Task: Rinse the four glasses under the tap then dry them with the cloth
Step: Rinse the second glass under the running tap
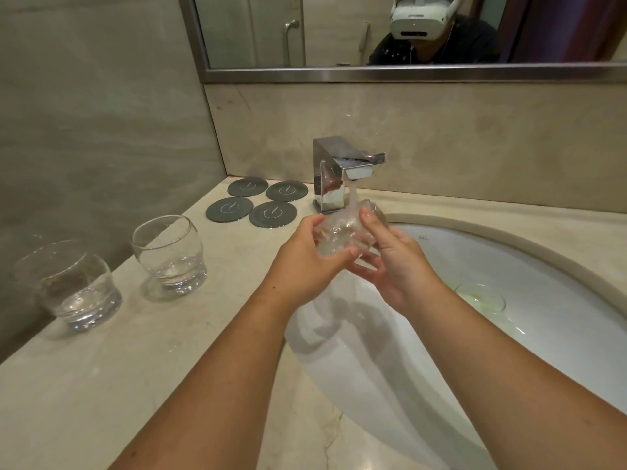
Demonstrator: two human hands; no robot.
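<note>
A beige stone tabletop (101, 385) runs along a stone-clad wall, with a steel-framed mirror (254, 28) above its back edge; the mirror is cut off by the top of the view. A white oval sink (559, 300) is set into the tabletop's right part. A square chrome tap (330, 174) stands at the back edge and pours water (353, 195).

The left hand (305, 262) and the right hand (393, 259) both grasp one glass (339, 232) over the sink, right under the stream. It lies tilted, its long axis running from near left to far right. Water and fingers blur it, so I cannot tell which end is the mouth.

Two more glasses (169, 256) (73, 286) stand upright, mouths up, near the left edge. Four dark round coasters (273, 214) lie at the back edge, left of the tap. A round clear shape (480, 296) at the sink's bottom may be a glass or the drain; I cannot tell.
</note>
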